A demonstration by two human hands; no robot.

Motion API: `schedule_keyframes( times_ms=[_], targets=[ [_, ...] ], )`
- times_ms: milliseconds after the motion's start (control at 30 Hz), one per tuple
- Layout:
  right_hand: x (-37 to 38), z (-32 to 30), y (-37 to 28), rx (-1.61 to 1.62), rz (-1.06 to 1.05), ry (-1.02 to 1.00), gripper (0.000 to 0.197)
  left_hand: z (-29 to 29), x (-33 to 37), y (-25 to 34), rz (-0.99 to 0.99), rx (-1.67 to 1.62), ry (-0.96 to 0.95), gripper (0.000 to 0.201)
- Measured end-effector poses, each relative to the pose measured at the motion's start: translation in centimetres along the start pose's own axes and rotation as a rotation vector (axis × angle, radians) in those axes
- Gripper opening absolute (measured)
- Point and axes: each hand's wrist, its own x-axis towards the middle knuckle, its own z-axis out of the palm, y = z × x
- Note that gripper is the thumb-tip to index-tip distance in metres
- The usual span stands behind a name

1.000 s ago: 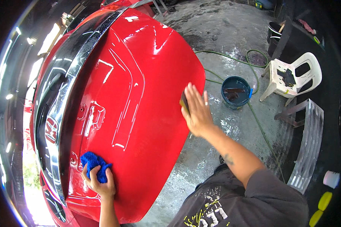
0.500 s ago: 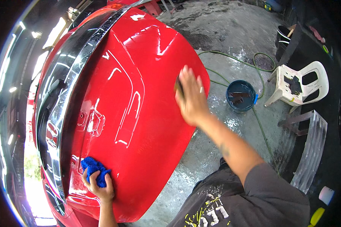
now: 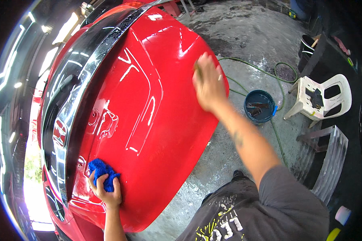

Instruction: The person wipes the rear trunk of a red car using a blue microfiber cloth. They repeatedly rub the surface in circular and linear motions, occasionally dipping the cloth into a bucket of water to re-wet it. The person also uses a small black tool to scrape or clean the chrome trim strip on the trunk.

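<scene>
A glossy red car body panel (image 3: 149,120) with a chrome strip fills the left and middle of the view. My left hand (image 3: 106,192) presses a blue cloth (image 3: 102,172) against the panel's lower part. My right hand (image 3: 208,84) lies flat on the panel's upper right edge, blurred, with a small yellowish pad (image 3: 197,68) showing under its fingers.
A blue bucket (image 3: 260,105) with dark water stands on the wet concrete floor right of the panel. A green hose (image 3: 269,72) loops past it. A white plastic chair (image 3: 323,98) and a black bucket (image 3: 307,44) stand at the right.
My right hand has slid up along the panel's right edge, away from me. My left hand with the blue cloth has stayed at the same spot on the lower panel.
</scene>
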Motion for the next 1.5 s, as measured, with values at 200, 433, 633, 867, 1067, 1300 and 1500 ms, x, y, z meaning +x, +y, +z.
schedule_keyframes(
  times_ms=[200,433,633,867,1067,1300,1500],
  targets=[
    [-4.5,0.1,-5.2,0.056,-0.072,-0.062,0.075,0.1,-0.1,0.3,-0.002,-0.008,0.023,0.031],
    [1.4,0.3,0.1,0.022,-0.027,-0.012,0.065,-0.2,0.4,0.7,0.003,0.005,0.009,0.031],
    [-2.0,0.6,-6.6,0.002,-0.089,-0.006,0.069,-0.2,0.3,0.9,-0.002,-0.009,0.021,0.03],
    [0.8,-0.8,-4.4,-0.036,-0.143,-0.135,0.07,-0.5,0.2,0.7,0.004,-0.016,0.023,0.031],
    [-0.2,0.3,-5.3,-0.029,-0.084,-0.114,0.072,0.2,0.7,1.0,-0.018,-0.043,0.047,0.031],
    [-5.0,-2.2,-7.4,0.007,-0.282,-0.255,0.072,-0.4,-0.1,0.4,-0.015,-0.02,0.046,0.031],
    [11.8,-2.7,4.0,-0.018,0.193,-0.28,0.056,0.4,0.8,0.9,0.014,-0.035,0.069,0.03]
  ],
)
